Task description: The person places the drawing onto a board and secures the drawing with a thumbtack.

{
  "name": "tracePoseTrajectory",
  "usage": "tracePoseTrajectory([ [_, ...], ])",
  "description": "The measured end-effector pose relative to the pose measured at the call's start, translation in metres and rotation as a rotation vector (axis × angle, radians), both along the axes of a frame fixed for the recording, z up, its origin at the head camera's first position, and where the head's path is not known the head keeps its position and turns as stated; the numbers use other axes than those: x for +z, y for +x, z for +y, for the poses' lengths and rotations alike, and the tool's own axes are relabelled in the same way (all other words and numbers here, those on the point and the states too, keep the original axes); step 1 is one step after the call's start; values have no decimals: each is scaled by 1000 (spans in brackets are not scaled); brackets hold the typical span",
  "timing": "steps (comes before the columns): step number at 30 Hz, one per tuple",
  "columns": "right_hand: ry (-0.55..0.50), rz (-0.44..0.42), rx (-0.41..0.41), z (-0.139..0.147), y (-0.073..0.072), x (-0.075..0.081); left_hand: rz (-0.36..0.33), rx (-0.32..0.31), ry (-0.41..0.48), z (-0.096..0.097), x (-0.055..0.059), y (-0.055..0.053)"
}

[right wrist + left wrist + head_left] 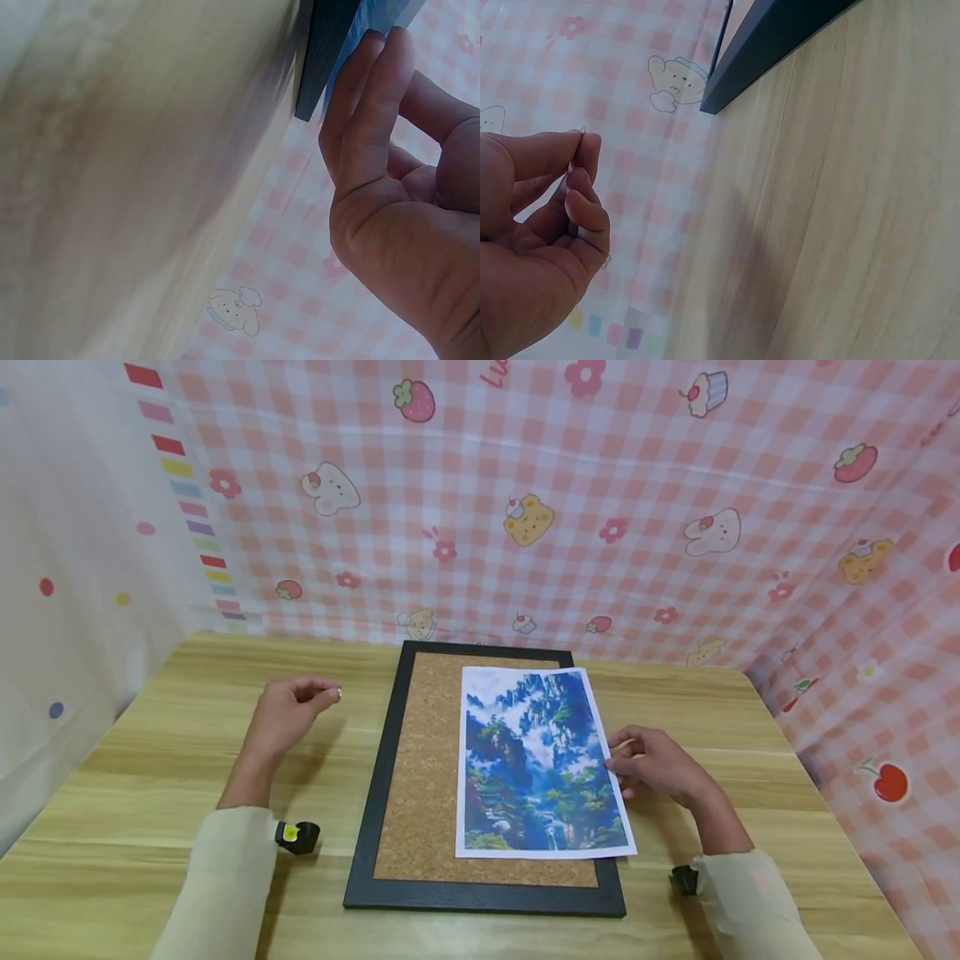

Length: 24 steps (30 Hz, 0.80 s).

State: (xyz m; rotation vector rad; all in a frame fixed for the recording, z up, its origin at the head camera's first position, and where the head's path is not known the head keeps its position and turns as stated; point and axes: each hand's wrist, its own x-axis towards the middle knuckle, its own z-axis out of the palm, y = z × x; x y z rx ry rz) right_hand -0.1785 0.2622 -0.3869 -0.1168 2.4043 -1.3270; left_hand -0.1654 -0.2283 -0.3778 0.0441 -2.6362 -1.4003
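My left hand (288,710) is over the table, left of a black-framed cork board (423,777). Thumb and forefinger pinch a tiny pin (340,694), whose thin, pale tip just shows above the fingertips in the left wrist view. A white-bordered paper print (536,760) of blue mountains and a waterfall covers much of the cork's right side. It overlaps the frame's right edge, and its lower right corner sticks out past it. My right hand (660,764) pinches the print's right edge, with the thumb on top and some fingers hidden beneath the sheet.
The board lies on a light wood-grain table (135,777). Behind and to the right hangs a pink checked cloth (480,527) with cartoon prints. A dark wrist camera (297,837) sits at the left cuff, another (684,880) at the right.
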Motion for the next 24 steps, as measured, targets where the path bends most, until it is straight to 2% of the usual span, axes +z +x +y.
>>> tracePoseTrajectory([
  [9,-16,-10,43,-9,-1,-1,-6,-18,-8,9,4,-3],
  [18,10,-3,49,-17,-2,-2,2,-92,-75,20,-5,-15],
  [24,14,6,63,-25,-3,0,12,-124,-74,31,-6,-20],
])
